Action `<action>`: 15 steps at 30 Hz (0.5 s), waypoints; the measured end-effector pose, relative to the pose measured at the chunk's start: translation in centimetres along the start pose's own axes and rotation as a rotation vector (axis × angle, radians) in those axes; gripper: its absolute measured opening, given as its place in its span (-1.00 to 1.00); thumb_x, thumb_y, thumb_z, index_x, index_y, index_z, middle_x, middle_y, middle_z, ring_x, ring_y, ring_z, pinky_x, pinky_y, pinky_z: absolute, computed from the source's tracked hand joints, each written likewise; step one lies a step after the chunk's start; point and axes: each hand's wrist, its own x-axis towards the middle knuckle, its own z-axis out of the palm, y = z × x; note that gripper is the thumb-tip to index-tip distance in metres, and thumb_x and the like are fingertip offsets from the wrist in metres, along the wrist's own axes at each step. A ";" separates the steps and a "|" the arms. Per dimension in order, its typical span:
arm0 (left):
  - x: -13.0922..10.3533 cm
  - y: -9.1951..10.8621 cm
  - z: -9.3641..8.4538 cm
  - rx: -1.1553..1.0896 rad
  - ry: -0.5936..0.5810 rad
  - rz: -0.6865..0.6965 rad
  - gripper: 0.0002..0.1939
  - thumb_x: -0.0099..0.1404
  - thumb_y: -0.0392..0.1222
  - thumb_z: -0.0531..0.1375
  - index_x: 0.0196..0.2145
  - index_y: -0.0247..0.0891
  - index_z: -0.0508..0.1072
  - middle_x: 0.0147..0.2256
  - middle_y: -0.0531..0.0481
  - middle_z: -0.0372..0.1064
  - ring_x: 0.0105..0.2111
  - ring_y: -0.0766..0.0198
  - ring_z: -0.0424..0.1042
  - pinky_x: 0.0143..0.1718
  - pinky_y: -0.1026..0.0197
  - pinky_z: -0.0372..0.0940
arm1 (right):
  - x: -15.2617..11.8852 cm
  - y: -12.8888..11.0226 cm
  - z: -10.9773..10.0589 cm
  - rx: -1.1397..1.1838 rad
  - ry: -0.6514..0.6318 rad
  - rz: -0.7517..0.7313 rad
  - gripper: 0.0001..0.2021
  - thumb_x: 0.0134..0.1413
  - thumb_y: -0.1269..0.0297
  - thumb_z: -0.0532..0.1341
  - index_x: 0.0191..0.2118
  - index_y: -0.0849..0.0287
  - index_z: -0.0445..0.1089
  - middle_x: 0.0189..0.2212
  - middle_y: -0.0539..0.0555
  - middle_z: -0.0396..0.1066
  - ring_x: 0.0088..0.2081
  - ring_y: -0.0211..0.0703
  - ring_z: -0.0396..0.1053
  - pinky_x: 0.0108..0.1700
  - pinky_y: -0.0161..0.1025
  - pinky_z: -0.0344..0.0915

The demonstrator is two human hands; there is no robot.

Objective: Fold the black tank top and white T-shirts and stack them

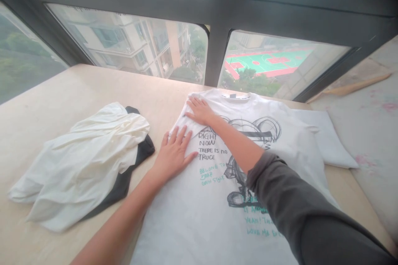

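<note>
The likeliest trouble is a crease along the left side of the white T-shirt (169, 227), where both hands bear on it close together: if one pressed harder or slid at a different angle, the thin cloth could ruck up between them. Dragging sideways could also pull the whole shirt askew, since nothing visible pins its right side. There, its edge overlaps a folded white cloth (337, 143), and that uneven step underneath could leave a ridge.

The left hand (174, 155) lies palm down on the shirt's left edge, fingers spread wide and gripping nothing. The right hand (200, 112) rests flat farther away, near the left shoulder, fingers extended and only slightly parted, also without hold of anything. Whether the sleeve beneath it is turned in or lying out is hard to tell, as the hand covers much of it.

The shirt lies front up on the pale window ledge (93, 85), collar (236, 97) at the far end, near end running out of view. It looks soft and mostly flat, with faint ripples on the right, a sketchy black figure (267, 128) partly behind the right forearm, and black and green lettering (213, 147).
</note>
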 end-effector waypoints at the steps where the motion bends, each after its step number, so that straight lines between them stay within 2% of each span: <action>1: 0.0 0.0 0.0 0.005 -0.003 -0.002 -0.28 0.39 0.24 0.02 0.38 -0.09 0.03 0.42 -0.16 -0.11 0.42 -0.15 -0.19 0.36 -0.29 -0.27 | 0.1 0.0 -0.1 -0.002 -0.007 0.002 -0.34 0.36 -0.07 -0.08 0.43 0.18 -0.04 0.47 0.13 -0.28 0.46 0.06 -0.32 0.44 0.11 -0.33; 7: 0.3 -0.4 -0.3 0.056 -0.052 -0.021 -0.26 0.40 0.29 -0.05 0.39 -0.12 0.04 0.43 -0.11 -0.16 0.42 -0.13 -0.22 0.36 -0.26 -0.22 | -0.1 -0.4 -0.4 0.020 0.004 0.002 -0.33 0.35 -0.10 -0.04 0.41 0.16 0.01 0.46 0.14 -0.26 0.46 0.10 -0.29 0.43 0.13 -0.32; 10: 0.2 -0.9 -0.5 0.097 -0.077 -0.023 -0.27 0.43 0.28 -0.12 0.40 -0.15 0.04 0.44 -0.08 -0.18 0.42 -0.11 -0.21 0.36 -0.25 -0.20 | -1.8 0.3 -1.5 0.097 0.107 0.027 -0.33 0.34 -0.12 -0.02 0.40 0.16 0.04 0.45 0.17 -0.15 0.44 0.11 -0.19 0.42 0.15 -0.22; 12: 0.1 -1.1 -0.8 0.133 -0.083 -0.024 -0.29 0.44 0.26 -0.15 0.40 -0.15 0.04 0.43 -0.06 -0.17 0.42 -0.12 -0.19 0.35 -0.29 -0.21 | -4.2 2.0 -3.2 0.176 0.206 0.075 -0.37 0.34 -0.10 -0.02 0.37 0.18 0.11 0.41 0.19 -0.01 0.41 0.08 -0.06 0.39 0.11 -0.09; 15: -0.1 -1.2 -1.2 0.172 -0.084 -0.029 -0.31 0.45 0.23 -0.17 0.40 -0.14 0.04 0.43 -0.05 -0.16 0.42 -0.11 -0.18 0.34 -0.32 -0.22 | -9.8 7.0 -7.0 0.266 0.366 0.241 -0.49 0.34 0.00 0.02 0.24 0.18 0.30 0.25 0.20 0.28 0.26 0.07 0.21 0.27 0.01 0.15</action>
